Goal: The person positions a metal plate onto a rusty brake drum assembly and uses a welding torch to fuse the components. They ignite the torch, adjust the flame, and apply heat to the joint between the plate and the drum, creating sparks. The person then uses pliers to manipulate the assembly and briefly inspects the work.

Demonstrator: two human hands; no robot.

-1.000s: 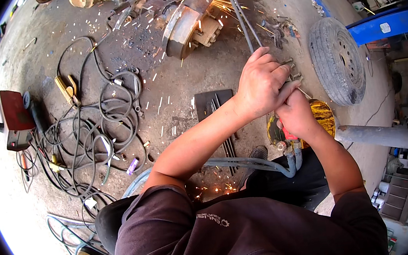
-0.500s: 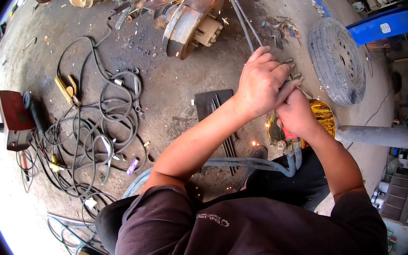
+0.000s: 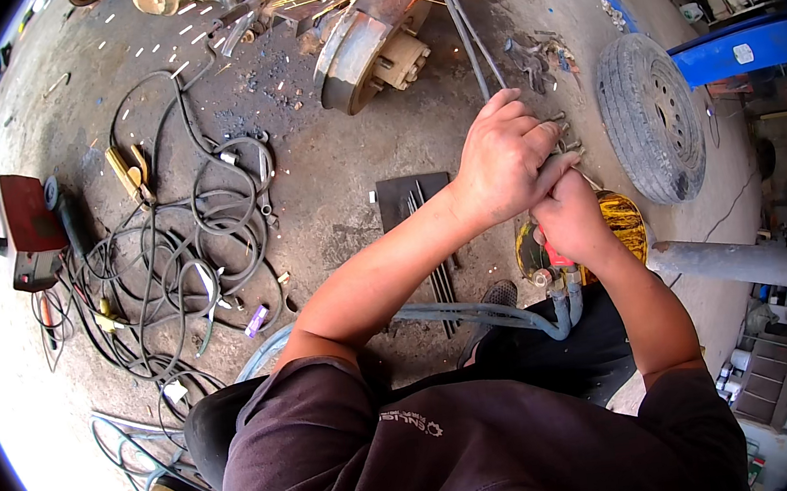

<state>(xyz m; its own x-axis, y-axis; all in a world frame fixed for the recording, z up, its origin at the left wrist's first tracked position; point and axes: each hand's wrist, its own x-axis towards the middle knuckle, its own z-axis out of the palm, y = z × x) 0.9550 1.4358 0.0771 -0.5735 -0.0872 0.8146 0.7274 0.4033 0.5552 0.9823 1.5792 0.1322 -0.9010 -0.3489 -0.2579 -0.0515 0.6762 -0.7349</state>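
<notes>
Both hands (image 3: 541, 187) on sparking cutting torch (image 3: 467, 36)

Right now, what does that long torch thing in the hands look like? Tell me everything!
The cutting torch is a thin grey metal tool with long tubes running away from the person toward a round rusty metal part, where its far tip throws bright yellow sparks. The left hand and right hand grip its near end. Grey hoses join it below the hands.

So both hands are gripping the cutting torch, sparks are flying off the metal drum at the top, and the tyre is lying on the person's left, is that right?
Not quite. In the head view the tyre lies on the person's right, not the left. The rest holds: left hand and right hand grip the cutting torch, and sparks fly off the metal drum at the top.
</notes>
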